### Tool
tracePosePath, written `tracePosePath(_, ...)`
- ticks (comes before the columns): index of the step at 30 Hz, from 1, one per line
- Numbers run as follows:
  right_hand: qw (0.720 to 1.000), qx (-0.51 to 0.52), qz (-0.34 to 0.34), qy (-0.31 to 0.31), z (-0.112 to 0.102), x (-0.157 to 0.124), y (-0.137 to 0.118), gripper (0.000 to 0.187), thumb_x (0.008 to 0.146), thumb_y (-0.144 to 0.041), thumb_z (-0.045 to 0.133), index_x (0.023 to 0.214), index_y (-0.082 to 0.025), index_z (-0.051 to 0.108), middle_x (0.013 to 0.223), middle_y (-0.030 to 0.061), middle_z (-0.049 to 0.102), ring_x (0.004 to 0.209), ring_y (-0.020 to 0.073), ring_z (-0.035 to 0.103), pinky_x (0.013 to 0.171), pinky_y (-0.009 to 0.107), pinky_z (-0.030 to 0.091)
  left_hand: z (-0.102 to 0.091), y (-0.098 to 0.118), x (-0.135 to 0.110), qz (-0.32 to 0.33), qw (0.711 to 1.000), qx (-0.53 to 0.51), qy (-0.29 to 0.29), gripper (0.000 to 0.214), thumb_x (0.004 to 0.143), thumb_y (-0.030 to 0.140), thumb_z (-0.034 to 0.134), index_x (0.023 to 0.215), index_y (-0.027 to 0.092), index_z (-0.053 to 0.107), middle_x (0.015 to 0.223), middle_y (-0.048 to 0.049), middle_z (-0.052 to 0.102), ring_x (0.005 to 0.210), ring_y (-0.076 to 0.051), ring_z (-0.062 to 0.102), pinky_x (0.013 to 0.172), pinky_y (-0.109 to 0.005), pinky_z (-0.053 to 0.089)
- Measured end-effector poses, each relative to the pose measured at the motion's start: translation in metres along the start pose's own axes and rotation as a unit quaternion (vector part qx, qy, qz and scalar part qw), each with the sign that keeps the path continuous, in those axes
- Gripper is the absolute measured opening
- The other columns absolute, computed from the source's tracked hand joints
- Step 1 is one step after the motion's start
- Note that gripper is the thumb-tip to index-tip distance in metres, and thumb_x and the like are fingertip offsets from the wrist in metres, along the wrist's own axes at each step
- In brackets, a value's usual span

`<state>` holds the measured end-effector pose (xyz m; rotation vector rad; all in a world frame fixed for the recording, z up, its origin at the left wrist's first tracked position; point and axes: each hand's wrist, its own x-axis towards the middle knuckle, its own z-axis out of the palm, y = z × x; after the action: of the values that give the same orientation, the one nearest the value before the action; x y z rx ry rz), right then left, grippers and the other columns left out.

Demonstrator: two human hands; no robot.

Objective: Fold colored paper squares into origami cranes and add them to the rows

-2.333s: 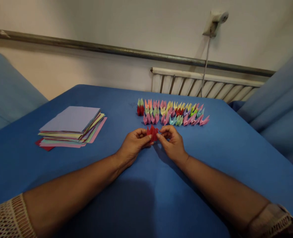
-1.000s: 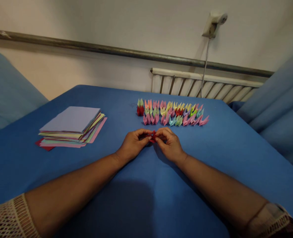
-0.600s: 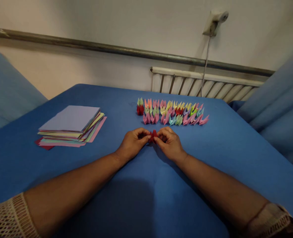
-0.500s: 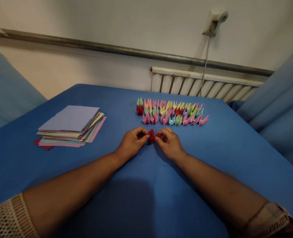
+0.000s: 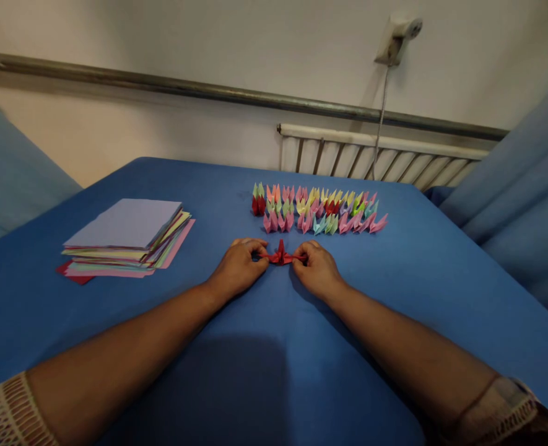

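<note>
A small red folded paper crane lies stretched out between my two hands on the blue table. My left hand pinches its left tip and my right hand pinches its right tip, both with fingers curled. Just beyond them stand two rows of several finished paper cranes in pink, yellow, green, red and blue.
A stack of coloured square paper sheets lies at the left of the table. Behind the table are a white radiator, a metal rail on the wall, and a wall socket. Blue covered furniture flanks the table.
The red paper was bunched upright between my fingertips; now my hands have moved apart and pulled it out flat and wide, low on the table.
</note>
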<state>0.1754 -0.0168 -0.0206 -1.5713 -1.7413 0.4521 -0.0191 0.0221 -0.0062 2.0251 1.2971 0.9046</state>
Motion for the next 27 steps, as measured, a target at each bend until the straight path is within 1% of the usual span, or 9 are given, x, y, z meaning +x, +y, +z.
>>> tracePosePath(5, 1.000, -0.012, -0.006, 0.005, 0.000, 0.000, 0.000, 0.009, 0.075, -0.012, 0.056, 0.070, -0.020, 0.057, 0.077, 0.0009, 0.055, 0.065, 0.0144, 0.051, 0.061, 0.028, 0.038, -0.002, -0.007, 0.001, 0.015, 0.999, 0.029, -0.016, 0.004, 0.063, 0.021, 0.069, 0.061, 0.024, 0.067, 0.104, -0.0071, 0.068, 0.104, -0.031, 0.053, 0.103, -0.048, 0.031)
tracePosePath(11, 0.998, -0.052, -0.008, -0.017, -0.002, -0.001, 0.001, 0.009, 0.076, -0.013, 0.057, 0.071, -0.019, 0.059, 0.079, 0.0020, 0.056, 0.066, 0.0143, 0.051, 0.063, 0.028, 0.038, -0.004, -0.001, 0.001, 0.021, 0.994, 0.100, -0.034, 0.003, 0.067, 0.021, 0.064, 0.065, 0.022, 0.065, 0.111, -0.0070, 0.067, 0.108, -0.030, 0.054, 0.099, -0.046, 0.036)
tracePosePath(13, 0.999, -0.046, -0.006, -0.025, -0.002, 0.000, 0.001, 0.009, 0.076, -0.012, 0.057, 0.072, -0.019, 0.059, 0.080, 0.0017, 0.056, 0.066, 0.0142, 0.051, 0.063, 0.028, 0.039, -0.003, 0.002, 0.002, 0.023, 0.994, 0.104, -0.027, 0.003, 0.069, 0.022, 0.062, 0.067, 0.021, 0.064, 0.112, -0.0066, 0.068, 0.109, -0.028, 0.056, 0.100, -0.045, 0.038)
tracePosePath(15, 1.000, -0.016, -0.005, -0.017, -0.001, 0.001, 0.002, 0.008, 0.076, -0.013, 0.056, 0.073, -0.019, 0.059, 0.080, 0.0012, 0.056, 0.068, 0.0143, 0.052, 0.064, 0.028, 0.040, -0.003, 0.006, 0.003, 0.022, 0.996, 0.091, -0.011, 0.003, 0.071, 0.023, 0.061, 0.069, 0.020, 0.063, 0.112, -0.0073, 0.067, 0.108, -0.026, 0.057, 0.100, -0.044, 0.039)
tracePosePath(18, 0.996, 0.084, -0.015, 0.021, 0.004, 0.003, 0.005, 0.005, 0.078, -0.016, 0.057, 0.075, -0.020, 0.059, 0.082, 0.0007, 0.057, 0.072, 0.0145, 0.055, 0.066, 0.027, 0.043, -0.004, 0.012, 0.003, 0.024, 0.998, 0.051, 0.008, 0.006, 0.074, 0.024, 0.060, 0.072, 0.019, 0.062, 0.115, -0.0092, 0.066, 0.108, -0.026, 0.059, 0.101, -0.044, 0.039)
tracePosePath(21, 0.985, 0.162, -0.037, 0.036, 0.008, 0.004, 0.006, 0.004, 0.078, -0.019, 0.059, 0.075, -0.020, 0.058, 0.083, 0.0009, 0.058, 0.074, 0.0144, 0.057, 0.067, 0.027, 0.045, -0.004, 0.015, 0.002, 0.040, 0.999, 0.020, 0.004, 0.007, 0.076, 0.025, 0.060, 0.073, 0.019, 0.064, 0.117, -0.0087, 0.066, 0.111, -0.025, 0.059, 0.101, -0.045, 0.040)
tracePosePath(27, 0.985, 0.166, -0.045, -0.006, 0.007, 0.003, 0.005, 0.008, 0.078, -0.016, 0.061, 0.071, -0.019, 0.060, 0.084, 0.0011, 0.059, 0.072, 0.0133, 0.056, 0.067, 0.027, 0.045, -0.002, 0.013, 0.001, 0.053, 0.997, 0.035, -0.034, 0.005, 0.074, 0.023, 0.065, 0.077, 0.019, 0.067, 0.116, -0.0078, 0.066, 0.112, -0.025, 0.058, 0.104, -0.046, 0.038)
